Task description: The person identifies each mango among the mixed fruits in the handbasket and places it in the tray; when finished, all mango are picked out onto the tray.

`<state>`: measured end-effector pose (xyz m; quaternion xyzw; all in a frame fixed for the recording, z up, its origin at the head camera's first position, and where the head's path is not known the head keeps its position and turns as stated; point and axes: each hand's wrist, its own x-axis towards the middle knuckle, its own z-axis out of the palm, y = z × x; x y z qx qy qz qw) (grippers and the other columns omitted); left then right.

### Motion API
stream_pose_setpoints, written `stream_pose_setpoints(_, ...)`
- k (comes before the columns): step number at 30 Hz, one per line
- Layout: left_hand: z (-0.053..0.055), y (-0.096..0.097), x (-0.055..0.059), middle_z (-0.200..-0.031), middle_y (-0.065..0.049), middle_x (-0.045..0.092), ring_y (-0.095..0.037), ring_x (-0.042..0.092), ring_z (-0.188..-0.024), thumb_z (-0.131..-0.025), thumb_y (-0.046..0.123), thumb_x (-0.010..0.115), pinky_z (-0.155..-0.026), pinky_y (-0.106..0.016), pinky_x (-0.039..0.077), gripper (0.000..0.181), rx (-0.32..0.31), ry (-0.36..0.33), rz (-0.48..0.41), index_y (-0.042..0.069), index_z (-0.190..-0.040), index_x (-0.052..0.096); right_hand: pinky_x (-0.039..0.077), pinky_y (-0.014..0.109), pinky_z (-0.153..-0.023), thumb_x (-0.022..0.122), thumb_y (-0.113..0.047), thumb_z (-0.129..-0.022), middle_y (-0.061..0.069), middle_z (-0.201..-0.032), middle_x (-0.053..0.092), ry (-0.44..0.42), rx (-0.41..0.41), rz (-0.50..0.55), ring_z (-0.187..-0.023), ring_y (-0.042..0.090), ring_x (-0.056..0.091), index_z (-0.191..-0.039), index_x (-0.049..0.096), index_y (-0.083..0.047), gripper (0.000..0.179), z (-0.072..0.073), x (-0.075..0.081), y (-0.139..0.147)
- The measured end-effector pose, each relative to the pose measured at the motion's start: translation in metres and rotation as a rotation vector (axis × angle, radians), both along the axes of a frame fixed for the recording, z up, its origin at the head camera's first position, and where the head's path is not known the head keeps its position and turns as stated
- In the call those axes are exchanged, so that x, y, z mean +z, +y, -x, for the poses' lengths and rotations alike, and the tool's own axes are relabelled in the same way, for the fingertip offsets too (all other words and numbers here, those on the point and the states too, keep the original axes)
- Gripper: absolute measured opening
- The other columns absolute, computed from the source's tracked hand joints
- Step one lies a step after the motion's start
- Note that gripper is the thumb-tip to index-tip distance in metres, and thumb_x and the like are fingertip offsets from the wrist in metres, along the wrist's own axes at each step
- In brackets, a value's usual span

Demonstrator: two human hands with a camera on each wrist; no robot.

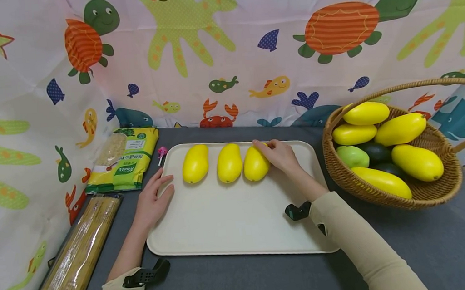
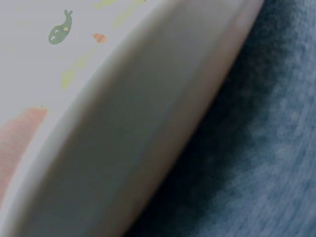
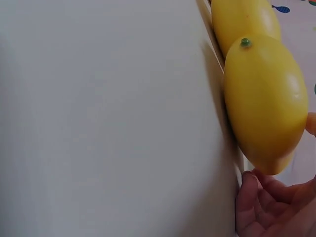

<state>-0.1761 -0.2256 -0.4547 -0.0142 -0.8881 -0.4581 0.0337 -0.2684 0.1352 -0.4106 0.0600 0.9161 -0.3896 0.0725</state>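
Note:
Three yellow mangoes lie in a row along the far side of a cream tray (image 1: 238, 222): the left mango (image 1: 195, 164), the middle mango (image 1: 229, 163) and the right mango (image 1: 256, 163). My right hand (image 1: 283, 155) holds the right mango from its right side, one finger reaching over its far end. In the right wrist view, fingertips meet this mango (image 3: 266, 103) at its side and lower end, and the hand's other fingers are curled. My left hand (image 1: 153, 199) rests at the tray's left edge with fingers relaxed. The left wrist view shows just the tray's rim (image 2: 113, 128), blurred.
At the right, a wicker basket (image 1: 456, 173) holds several yellow mangoes, a green fruit (image 1: 353, 157) and dark fruits. Left of the tray are a yellow Knorr packet (image 1: 125, 160), a pink lollipop (image 1: 162, 153) and a pack of spaghetti (image 1: 74, 253). A printed cloth (image 1: 228, 86) hangs behind.

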Motion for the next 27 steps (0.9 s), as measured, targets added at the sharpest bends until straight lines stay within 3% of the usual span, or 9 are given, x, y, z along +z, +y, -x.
stream_pose_setpoints(9,0.002,0.0,-0.003,-0.158,-0.005,0.028,-0.031,0.025,-0.144,-0.099,0.028,0.058,-0.111,-0.054,0.03,0.041,0.006,0.001,0.02,0.01,-0.135,0.059,0.052,0.028,-0.073,0.051,-0.067,-0.089,0.015,-0.14,0.045,-0.094,0.012,0.123,-0.103,0.028,0.054,-0.145,0.037,-0.008,0.082,-0.013,0.007,0.005)
stream_pose_setpoints(12,0.002,-0.001,-0.003,-0.158,-0.006,0.029,-0.032,0.025,-0.144,-0.098,0.027,0.059,-0.11,-0.054,0.031,0.04,0.009,0.009,0.021,0.01,-0.134,0.059,0.053,0.029,-0.076,0.052,-0.063,-0.091,0.016,-0.147,0.038,-0.116,0.031,0.189,-0.107,0.03,0.055,-0.15,0.029,-0.008,0.085,-0.019,0.01,0.008)
stream_pose_setpoints(16,0.002,0.0,-0.003,-0.158,-0.006,0.029,-0.032,0.026,-0.144,-0.098,0.027,0.059,-0.11,-0.054,0.031,0.04,0.008,0.011,0.018,0.01,-0.134,0.059,0.051,0.035,-0.09,0.055,-0.055,-0.094,0.014,-0.153,0.03,-0.124,0.061,0.269,-0.12,0.031,0.05,-0.153,0.024,-0.009,0.081,-0.03,0.016,0.016)
stream_pose_setpoints(20,0.003,0.001,-0.004,-0.158,-0.005,0.029,-0.032,0.026,-0.144,-0.098,0.028,0.059,-0.11,-0.054,0.031,0.04,0.008,0.01,0.019,0.01,-0.134,0.059,0.047,0.041,-0.097,0.057,-0.041,-0.097,0.012,-0.152,0.036,-0.089,0.116,0.283,-0.125,0.032,0.048,-0.149,0.034,-0.01,0.065,-0.046,0.023,0.025)
stream_pose_setpoints(25,0.001,0.002,-0.002,-0.158,-0.006,0.03,-0.032,0.026,-0.144,-0.098,0.027,0.059,-0.11,-0.054,0.031,0.04,0.011,0.014,0.019,0.009,-0.134,0.059,0.049,0.047,-0.093,0.059,-0.028,-0.098,0.017,-0.13,0.058,-0.033,0.225,0.316,-0.11,0.036,0.057,-0.129,0.058,-0.004,0.04,-0.071,0.034,0.04)
stream_pose_setpoints(27,0.001,0.002,-0.001,-0.158,-0.006,0.029,-0.033,0.026,-0.144,-0.098,0.027,0.059,-0.11,-0.055,0.031,0.04,0.013,0.009,0.018,0.008,-0.134,0.059,0.052,0.043,-0.088,0.059,-0.027,-0.098,0.02,-0.121,0.062,-0.015,0.275,0.334,-0.104,0.037,0.058,-0.121,0.063,-0.002,0.034,-0.08,0.038,0.046)
